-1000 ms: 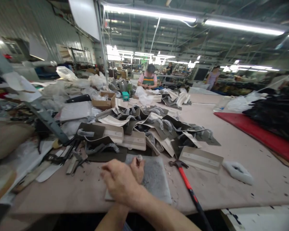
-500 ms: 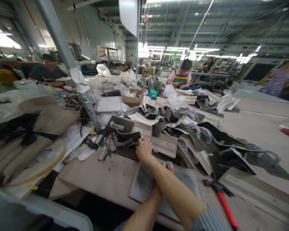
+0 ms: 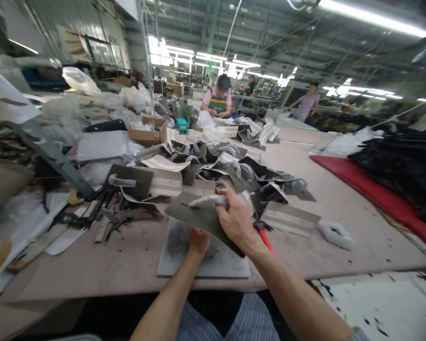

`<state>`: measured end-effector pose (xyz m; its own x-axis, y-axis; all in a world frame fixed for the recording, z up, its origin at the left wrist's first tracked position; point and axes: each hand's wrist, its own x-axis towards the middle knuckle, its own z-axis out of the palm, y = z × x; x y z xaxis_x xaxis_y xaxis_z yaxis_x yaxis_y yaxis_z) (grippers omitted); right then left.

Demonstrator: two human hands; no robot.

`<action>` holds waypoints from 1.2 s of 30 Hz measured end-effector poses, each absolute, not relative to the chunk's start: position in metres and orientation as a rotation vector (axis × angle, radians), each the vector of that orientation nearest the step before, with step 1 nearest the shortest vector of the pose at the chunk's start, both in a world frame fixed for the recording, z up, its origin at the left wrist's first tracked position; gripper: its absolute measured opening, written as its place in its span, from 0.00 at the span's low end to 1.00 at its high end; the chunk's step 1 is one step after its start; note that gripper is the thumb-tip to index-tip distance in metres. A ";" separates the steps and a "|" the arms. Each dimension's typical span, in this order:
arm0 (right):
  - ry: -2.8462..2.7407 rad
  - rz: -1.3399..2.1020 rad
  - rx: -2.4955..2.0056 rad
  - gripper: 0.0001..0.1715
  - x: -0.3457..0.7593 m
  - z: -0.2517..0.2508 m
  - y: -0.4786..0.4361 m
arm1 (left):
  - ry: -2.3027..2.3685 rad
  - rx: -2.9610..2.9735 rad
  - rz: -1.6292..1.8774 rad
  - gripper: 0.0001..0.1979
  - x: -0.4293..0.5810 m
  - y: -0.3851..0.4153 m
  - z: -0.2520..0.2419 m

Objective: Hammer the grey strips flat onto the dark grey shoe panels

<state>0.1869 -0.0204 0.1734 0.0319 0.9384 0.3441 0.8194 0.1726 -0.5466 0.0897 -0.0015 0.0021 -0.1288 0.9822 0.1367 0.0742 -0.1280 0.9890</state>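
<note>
My right hand (image 3: pixel 236 215) is closed around the plastic-wrapped handle (image 3: pixel 208 201) of a dark olive panel (image 3: pixel 195 215), which tilts above a grey slab (image 3: pixel 173 255). Under the panel's near edge, my left hand (image 3: pixel 199 240) rests low over the slab, looking curled. The panel covers most of its fingers, and whatever they hold is hidden. Just right of the slab lies a hammer with a red handle (image 3: pixel 266 240), partly behind my right forearm.
More handled panels (image 3: pixel 133 180) are heaped behind the slab. Several hand tools (image 3: pixel 108 222) lie to the left by a metal post (image 3: pixel 57 156). Farther right are a flat beige panel (image 3: pixel 291 219), a plastic-wrapped roll (image 3: pixel 335 235) and a red sheet (image 3: pixel 369 189). A person (image 3: pixel 218 99) works across the table.
My right hand has come back from the pile, lifting a panel by its handle over the slab; my arms no longer cross. The metal cylinder by my left hand is now hidden. The view has swung right.
</note>
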 end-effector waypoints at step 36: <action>-1.605 0.083 -2.524 0.17 0.369 0.003 -0.122 | 0.983 1.357 0.965 0.13 0.101 -0.001 0.017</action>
